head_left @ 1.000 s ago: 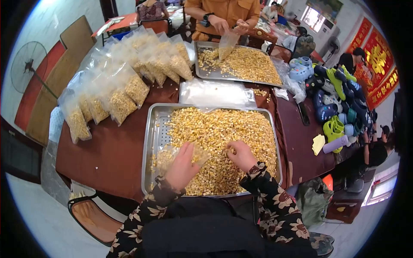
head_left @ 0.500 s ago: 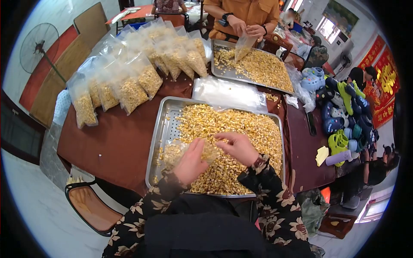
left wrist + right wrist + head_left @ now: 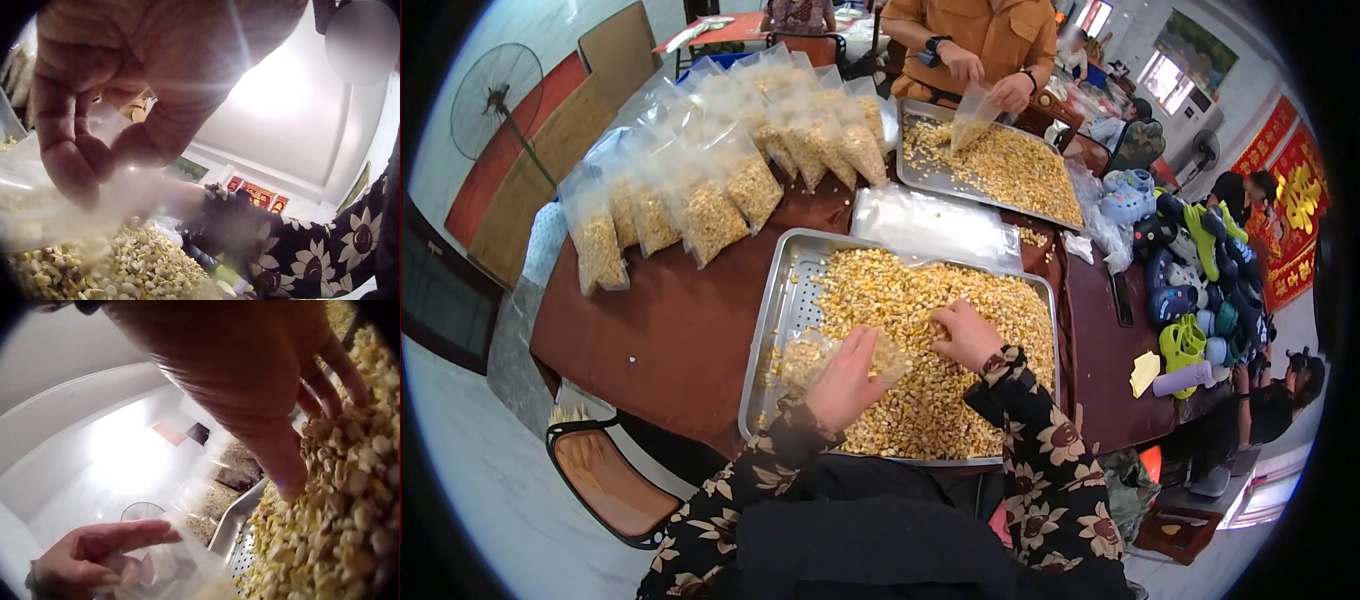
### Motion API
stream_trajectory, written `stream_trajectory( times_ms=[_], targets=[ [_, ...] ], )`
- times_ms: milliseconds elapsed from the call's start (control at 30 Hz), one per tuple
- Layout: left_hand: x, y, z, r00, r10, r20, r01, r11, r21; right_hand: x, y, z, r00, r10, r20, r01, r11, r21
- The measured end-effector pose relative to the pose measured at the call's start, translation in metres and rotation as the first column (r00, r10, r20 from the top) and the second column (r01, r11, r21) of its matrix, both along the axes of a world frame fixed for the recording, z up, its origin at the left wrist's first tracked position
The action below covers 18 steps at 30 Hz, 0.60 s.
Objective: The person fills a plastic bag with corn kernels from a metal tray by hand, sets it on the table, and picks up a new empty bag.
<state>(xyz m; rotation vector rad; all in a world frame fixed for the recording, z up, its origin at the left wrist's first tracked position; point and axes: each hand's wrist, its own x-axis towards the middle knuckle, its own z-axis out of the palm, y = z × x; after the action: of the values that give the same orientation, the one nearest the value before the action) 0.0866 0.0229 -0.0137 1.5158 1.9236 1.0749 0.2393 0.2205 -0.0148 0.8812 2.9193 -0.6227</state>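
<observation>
A clear plastic bag [image 3: 812, 358], partly filled with corn kernels, leans in the near left part of a metal tray. My left hand [image 3: 847, 379] holds this bag; in the left wrist view its thumb and fingers [image 3: 72, 169] pinch the plastic. The right hand [image 3: 970, 336] is over the heap of corn kernels [image 3: 940, 400] in the tray, right of the bag. In the right wrist view its fingers [image 3: 340, 378] and thumb are spread apart, with their tips down among the kernels. The perforated metal tray [image 3: 762, 330] shows bare at its left side.
Filled bags [image 3: 712, 215] stand in rows at the back left. Flat empty bags [image 3: 935, 228] lie beyond the tray. Across the table a person [image 3: 975, 45] fills a bag over a second tray [image 3: 910, 182]. Clogs [image 3: 1185, 340], a phone [image 3: 1122, 300] and a purple cylinder [image 3: 1185, 380] lie at right.
My right hand went from the kernels to the bag's mouth, then back right into the heap. The left hand keeps hold of the bag. The head view has shifted slightly.
</observation>
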Motion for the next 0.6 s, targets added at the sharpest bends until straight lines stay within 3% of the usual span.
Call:
stream_trajectory(
  times_ms=[133,167,200,233,367,433,600],
  targets=[
    [0.001,0.001,0.006,0.999,-0.011,0.046,0.013,0.999,-0.042,0.012,-0.003,-0.014,0.998,-0.057,-0.033,0.056,0.998,-0.038],
    [0.001,0.0,0.006,0.997,-0.016,0.074,0.02,0.998,-0.054,0.016,0.0,-0.018,0.993,-0.037,-0.11,0.028,0.996,-0.084],
    [0.001,0.001,0.006,0.997,-0.017,0.075,0.021,0.998,-0.054,0.016,-0.001,-0.014,0.982,-0.021,-0.187,-0.003,0.992,-0.127],
    [0.001,0.001,0.005,0.998,-0.012,0.066,0.014,0.999,-0.04,0.016,-0.002,-0.009,0.975,-0.102,-0.2,0.057,0.975,-0.217],
    [0.001,0.002,-0.004,1.0,0.009,-0.029,-0.009,1.0,0.025,0.005,-0.016,0.022,0.967,-0.162,-0.195,0.097,0.947,-0.306],
    [0.0,0.003,-0.001,1.0,-0.005,0.006,0.005,1.0,-0.004,-0.007,-0.028,0.032,0.956,-0.13,-0.263,0.0,0.896,-0.443],
    [-0.003,0.005,0.009,0.998,-0.029,0.054,0.031,0.999,-0.028,-0.025,-0.057,0.051,0.953,-0.067,-0.295,-0.093,0.864,-0.496]
  ],
)
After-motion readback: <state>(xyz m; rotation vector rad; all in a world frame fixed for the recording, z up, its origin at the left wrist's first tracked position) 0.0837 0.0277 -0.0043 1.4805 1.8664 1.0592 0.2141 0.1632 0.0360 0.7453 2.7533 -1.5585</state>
